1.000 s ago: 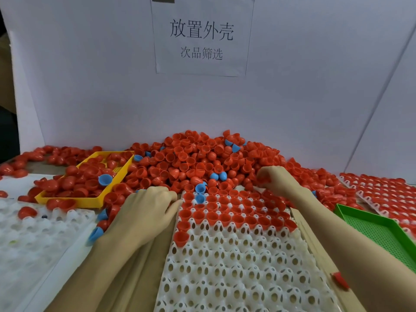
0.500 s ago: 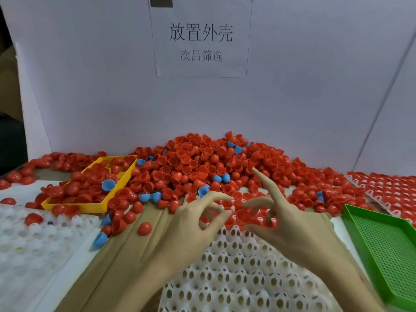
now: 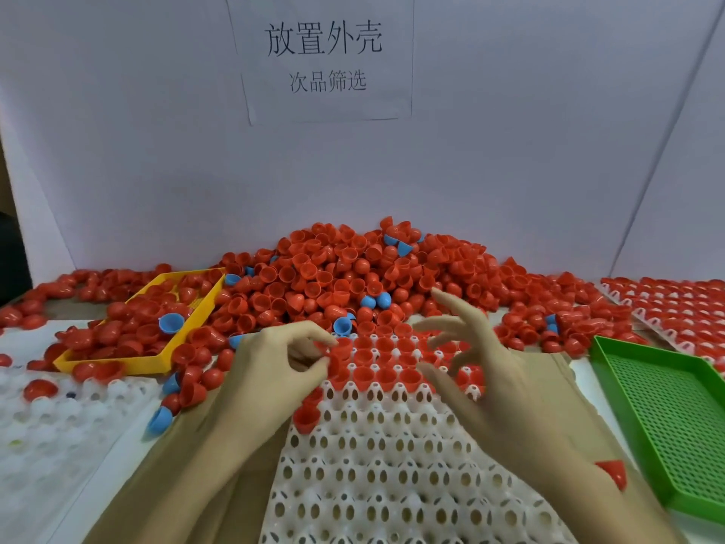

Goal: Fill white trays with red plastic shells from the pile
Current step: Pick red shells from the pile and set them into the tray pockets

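Backdrop: white board walls behind the bench, with a printed paper sign (image 3: pixel 319 56) fixed at centre.
Surface: brown sheet over the bench, carrying the white tray (image 3: pixel 392 457) directly in front of the person.
Stock: pile of red shells (image 3: pixel 353 272) heaped against the back wall, just beyond the tray's far edge (a few blue shells (image 3: pixel 374 300) mixed in).
Tray state: far rows seated with red shells; the near rows, the larger part, show open sockets. Judged early in the fill.
Left hand (image 3: pixel 274 363): at the tray's far left corner, thumb and fingertips pinching a red shell (image 3: pixel 339 349) at the edge of the filled rows.
Right hand (image 3: pixel 470 359): above the filled rows on the right, fingers spread and relaxed, nothing visibly held.
Key relation: the nearest open sockets lie toward the person from both hands, the pile away from them; the left hand is nearer the unfilled left edge, so seating its shell calls for a short draw back.
Risk: one red shell (image 3: pixel 306 420) sits tilted at the tray's left edge, judged not properly seated.
Other items: yellow tray (image 3: pixel 117 361) at left holding shells, green tray (image 3: pixel 663 410) at right, filled tray (image 3: pixel 674 304) at far right.
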Available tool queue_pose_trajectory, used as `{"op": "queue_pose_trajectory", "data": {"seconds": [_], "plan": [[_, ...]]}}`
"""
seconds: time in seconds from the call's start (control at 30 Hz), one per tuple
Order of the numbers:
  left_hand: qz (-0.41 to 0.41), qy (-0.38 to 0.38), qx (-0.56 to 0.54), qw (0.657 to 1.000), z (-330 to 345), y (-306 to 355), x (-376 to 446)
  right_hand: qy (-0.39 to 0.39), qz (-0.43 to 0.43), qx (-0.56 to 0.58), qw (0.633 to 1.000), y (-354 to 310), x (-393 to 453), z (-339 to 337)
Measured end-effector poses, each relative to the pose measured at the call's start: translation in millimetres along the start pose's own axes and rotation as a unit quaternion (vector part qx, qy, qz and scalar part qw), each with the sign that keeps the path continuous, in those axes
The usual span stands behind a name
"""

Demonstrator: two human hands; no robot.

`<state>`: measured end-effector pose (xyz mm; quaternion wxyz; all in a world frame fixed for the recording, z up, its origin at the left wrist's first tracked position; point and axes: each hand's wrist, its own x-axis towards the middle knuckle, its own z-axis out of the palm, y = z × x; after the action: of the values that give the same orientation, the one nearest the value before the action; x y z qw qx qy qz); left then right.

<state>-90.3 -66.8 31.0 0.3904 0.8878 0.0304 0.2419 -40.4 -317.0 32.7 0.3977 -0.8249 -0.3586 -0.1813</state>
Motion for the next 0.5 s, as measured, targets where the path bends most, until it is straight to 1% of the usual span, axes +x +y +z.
{"op": "queue_pose_trajectory", "data": {"seconds": [0.07,0.2,0.27,0.4,0.5], "plan": [[0.001,-0.020,0.054,0.998,-3.6,-5.8,1.7,0.028,0.013,-0.012,0.999,4.4,0.8,-9.1],[-0.009,-0.116,0.128,0.985,-3.3,-8.2,0.5,0.059,0.056,-0.005,0.997,23.5,1.3,-15.3],[0.013,-0.145,0.160,0.976,-0.5,-5.6,-1.2,0.071,0.066,-0.011,0.995,36.2,1.1,-14.7],[0.061,-0.166,0.242,0.954,8.3,-2.7,-4.8,0.095,0.064,-0.043,0.992,59.1,0.5,-13.8],[0.075,-0.166,0.257,0.949,10.4,-2.8,-6.3,0.114,0.061,-0.042,0.991,68.8,1.3,-14.1]]}}
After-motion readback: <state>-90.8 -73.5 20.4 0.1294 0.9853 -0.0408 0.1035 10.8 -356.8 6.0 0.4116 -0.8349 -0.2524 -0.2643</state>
